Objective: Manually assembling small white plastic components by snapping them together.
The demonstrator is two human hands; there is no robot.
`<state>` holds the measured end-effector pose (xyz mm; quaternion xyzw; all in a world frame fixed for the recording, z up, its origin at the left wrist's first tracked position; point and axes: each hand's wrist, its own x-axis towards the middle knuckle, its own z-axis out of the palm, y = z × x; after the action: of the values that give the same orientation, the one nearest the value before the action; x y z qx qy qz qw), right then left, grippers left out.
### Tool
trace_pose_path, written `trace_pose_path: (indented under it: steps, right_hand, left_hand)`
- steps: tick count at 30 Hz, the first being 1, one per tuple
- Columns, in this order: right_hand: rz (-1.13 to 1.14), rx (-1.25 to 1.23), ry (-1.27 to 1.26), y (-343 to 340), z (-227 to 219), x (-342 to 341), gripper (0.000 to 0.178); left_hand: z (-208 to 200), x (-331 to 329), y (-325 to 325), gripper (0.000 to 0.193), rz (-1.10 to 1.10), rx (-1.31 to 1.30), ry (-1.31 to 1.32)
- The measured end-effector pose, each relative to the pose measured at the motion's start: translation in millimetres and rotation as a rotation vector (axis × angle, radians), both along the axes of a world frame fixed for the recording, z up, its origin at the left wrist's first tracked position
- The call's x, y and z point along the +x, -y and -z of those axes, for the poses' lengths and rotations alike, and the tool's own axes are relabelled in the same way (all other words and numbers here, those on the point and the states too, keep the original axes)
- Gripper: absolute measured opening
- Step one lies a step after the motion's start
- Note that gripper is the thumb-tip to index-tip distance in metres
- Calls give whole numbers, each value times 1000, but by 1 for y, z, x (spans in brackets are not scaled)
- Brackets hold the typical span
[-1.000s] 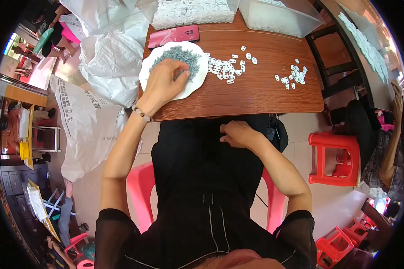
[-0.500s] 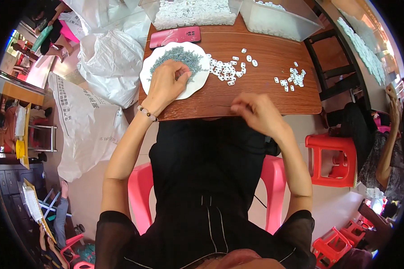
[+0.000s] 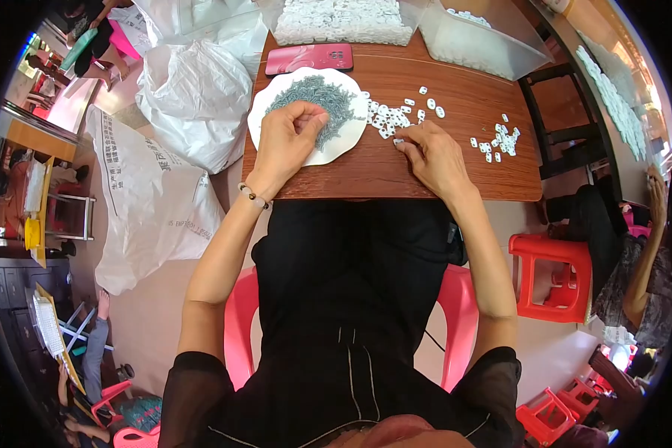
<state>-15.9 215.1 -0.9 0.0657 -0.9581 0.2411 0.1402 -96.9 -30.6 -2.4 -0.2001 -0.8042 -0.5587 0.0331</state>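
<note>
A white scalloped plate (image 3: 345, 151) holds a heap of small grey screw-like pins (image 3: 322, 97). Over its near side is my left hand (image 3: 285, 142), thumb and forefinger pinched together; whatever is between them is too small to make out. White two-holed plastic pieces (image 3: 387, 118) lie scattered just right of the plate. At the near edge of that scatter, my right hand (image 3: 437, 158) has thumb and fingers closed on one small white piece (image 3: 399, 141). A second cluster of white pieces (image 3: 506, 140) lies farther right on the table.
The brown wooden table (image 3: 343, 183) carries a red phone (image 3: 306, 58) behind the plate. Two clear bins, a left one (image 3: 343, 21) full of white pieces and a right one (image 3: 474, 48), stand at the back. White sacks (image 3: 194, 104) lie left; a red stool (image 3: 549, 276) stands right.
My right hand has moved from the table's near edge up to the white pieces and now pinches one. My left hand stays over the plate, its fingers drawn together. The view has shifted slightly.
</note>
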Motion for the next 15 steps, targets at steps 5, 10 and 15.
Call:
trace_pose_path:
  steps: [5, 10, 15]
  right_hand:
    - [-26, -25, -68, -1, 4, -4, 12]
    - [15, -35, -20, 4, 0, 0, 12]
    - [8, -202, -56, 8, 2, -4, 11]
  left_hand:
    - [5, -3, 1, 15, -7, 40, 54]
    - [1, -3, 1, 14, 55, 251, 202]
    - [-6, -1, 3, 15, 76, 417, 435]
